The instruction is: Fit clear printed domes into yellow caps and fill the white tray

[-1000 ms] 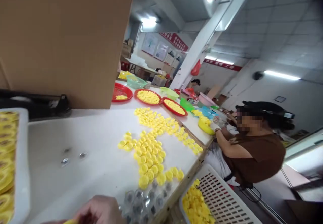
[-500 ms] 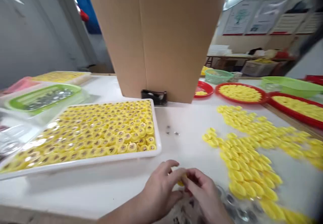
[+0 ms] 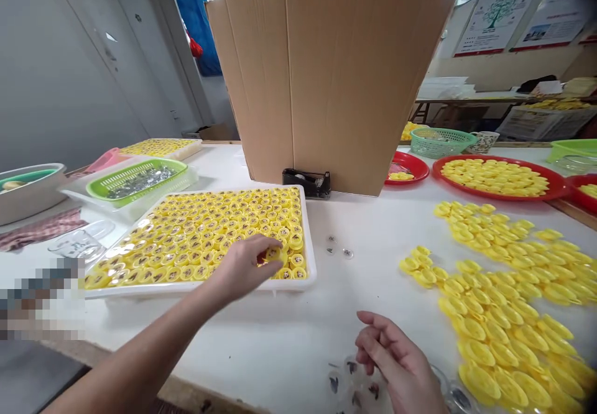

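Pinching a yellow cap (image 3: 275, 254) in the left hand (image 3: 240, 269) over the white tray's (image 3: 309, 252) near right corner, seemingly placing it; calling for gentle release; half-curling the right hand (image 3: 403, 364) beside clear discs (image 3: 334, 381), contents impossible to tell.
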The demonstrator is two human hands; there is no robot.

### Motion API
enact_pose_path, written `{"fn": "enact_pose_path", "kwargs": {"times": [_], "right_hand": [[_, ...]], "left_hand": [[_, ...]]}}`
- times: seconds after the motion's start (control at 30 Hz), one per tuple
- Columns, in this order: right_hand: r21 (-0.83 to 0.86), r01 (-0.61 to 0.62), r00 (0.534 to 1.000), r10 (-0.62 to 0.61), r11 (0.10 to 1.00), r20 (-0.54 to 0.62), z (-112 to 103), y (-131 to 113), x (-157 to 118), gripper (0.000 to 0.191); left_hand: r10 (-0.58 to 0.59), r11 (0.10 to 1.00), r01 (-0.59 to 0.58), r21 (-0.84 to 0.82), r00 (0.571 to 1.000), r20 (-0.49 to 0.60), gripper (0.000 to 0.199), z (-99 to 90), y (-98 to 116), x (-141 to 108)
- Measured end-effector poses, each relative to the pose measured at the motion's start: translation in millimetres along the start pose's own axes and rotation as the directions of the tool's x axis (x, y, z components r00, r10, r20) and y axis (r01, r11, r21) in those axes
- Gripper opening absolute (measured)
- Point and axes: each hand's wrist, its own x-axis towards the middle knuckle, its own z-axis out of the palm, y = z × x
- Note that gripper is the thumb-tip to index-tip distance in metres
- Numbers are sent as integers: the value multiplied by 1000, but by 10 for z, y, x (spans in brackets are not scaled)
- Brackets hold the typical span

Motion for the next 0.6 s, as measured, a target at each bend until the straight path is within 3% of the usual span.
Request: {"fn": "enact_pose_path", "kwargs": {"times": [0.07, 0.23, 0.6], "right_hand": [[8, 12, 999, -12, 1000, -42, 55, -35, -21, 40], [-34, 18, 995, -21, 999, -95, 110, -73, -68, 43], [-87, 5, 996, -12, 996, -90, 134, -105, -82, 42]], "left_hand": [[-1, 999, -1, 38, 999, 53, 25, 12, -70, 112], [130, 974, -168, 152, 964, 230, 26, 206, -154, 209], [101, 951, -181, 251, 947, 304, 32, 211, -290, 254]]}}
